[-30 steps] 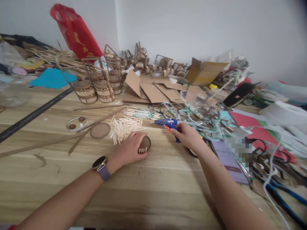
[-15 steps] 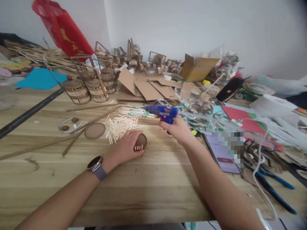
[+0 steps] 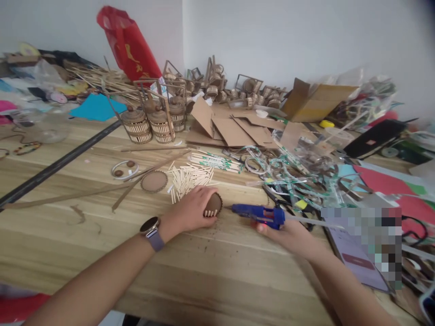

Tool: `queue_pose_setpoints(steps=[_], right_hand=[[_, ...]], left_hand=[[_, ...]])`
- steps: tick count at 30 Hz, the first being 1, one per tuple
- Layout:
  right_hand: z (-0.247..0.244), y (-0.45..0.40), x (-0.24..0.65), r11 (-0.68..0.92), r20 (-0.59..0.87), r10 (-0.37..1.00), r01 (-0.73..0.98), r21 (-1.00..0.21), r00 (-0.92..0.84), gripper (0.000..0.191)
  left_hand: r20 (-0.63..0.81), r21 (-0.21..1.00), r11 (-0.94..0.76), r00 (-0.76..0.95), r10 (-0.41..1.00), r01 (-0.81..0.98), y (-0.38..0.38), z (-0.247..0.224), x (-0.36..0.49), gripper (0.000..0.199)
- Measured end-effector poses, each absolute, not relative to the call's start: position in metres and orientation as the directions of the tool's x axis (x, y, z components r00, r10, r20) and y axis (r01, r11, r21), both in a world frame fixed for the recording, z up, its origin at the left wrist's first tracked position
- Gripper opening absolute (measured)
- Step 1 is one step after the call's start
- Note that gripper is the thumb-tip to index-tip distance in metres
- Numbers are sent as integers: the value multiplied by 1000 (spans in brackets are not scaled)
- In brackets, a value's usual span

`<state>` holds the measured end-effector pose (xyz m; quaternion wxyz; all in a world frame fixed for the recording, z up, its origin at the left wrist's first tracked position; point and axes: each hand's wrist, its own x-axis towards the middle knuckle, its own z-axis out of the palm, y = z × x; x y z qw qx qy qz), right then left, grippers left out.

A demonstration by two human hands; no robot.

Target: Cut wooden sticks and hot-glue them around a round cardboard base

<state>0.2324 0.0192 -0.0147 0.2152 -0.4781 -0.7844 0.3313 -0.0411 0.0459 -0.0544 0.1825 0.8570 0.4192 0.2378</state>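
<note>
My left hand [image 3: 194, 209], with a watch on its wrist, is closed around a small round brown cardboard piece [image 3: 214, 204] that has a corrugated rim. A short row of pale sticks stands along the near edge of this piece. A blue hot glue gun [image 3: 260, 213] is gripped in my right hand [image 3: 288, 235]; its nozzle points left, a little to the right of the cardboard piece. A clear glue stick juts from the gun's back. Just behind my left hand lies a heap of short wooden sticks [image 3: 190, 179]. Another cardboard disc [image 3: 154, 181] rests flat to the left.
Finished-looking baskets [image 3: 136, 124] stand at the back left, near flat cardboard sheets [image 3: 243, 131]. Clear plastic wrappers [image 3: 292, 167] clutter the right, beyond a tablet-like device [image 3: 360, 262]. Brown strips [image 3: 132, 181] and a white ring [image 3: 125, 171] lie on the left.
The glue gun in my right hand has come down and nearer, its nozzle now beside the cardboard piece. My left hand keeps its hold. The view has turned left.
</note>
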Motion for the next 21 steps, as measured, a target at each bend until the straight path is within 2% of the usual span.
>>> queue_pose_setpoints(steps=[9, 21], right_hand=[[-31, 7, 225, 322, 65, 920, 648, -690, -388, 27], [-43, 1, 221, 295, 41, 939, 735, -610, -342, 35]], left_hand=[[230, 498, -571, 536, 812, 653, 45, -48, -38, 65], [248, 501, -587, 544, 801, 636, 45, -48, -39, 65]])
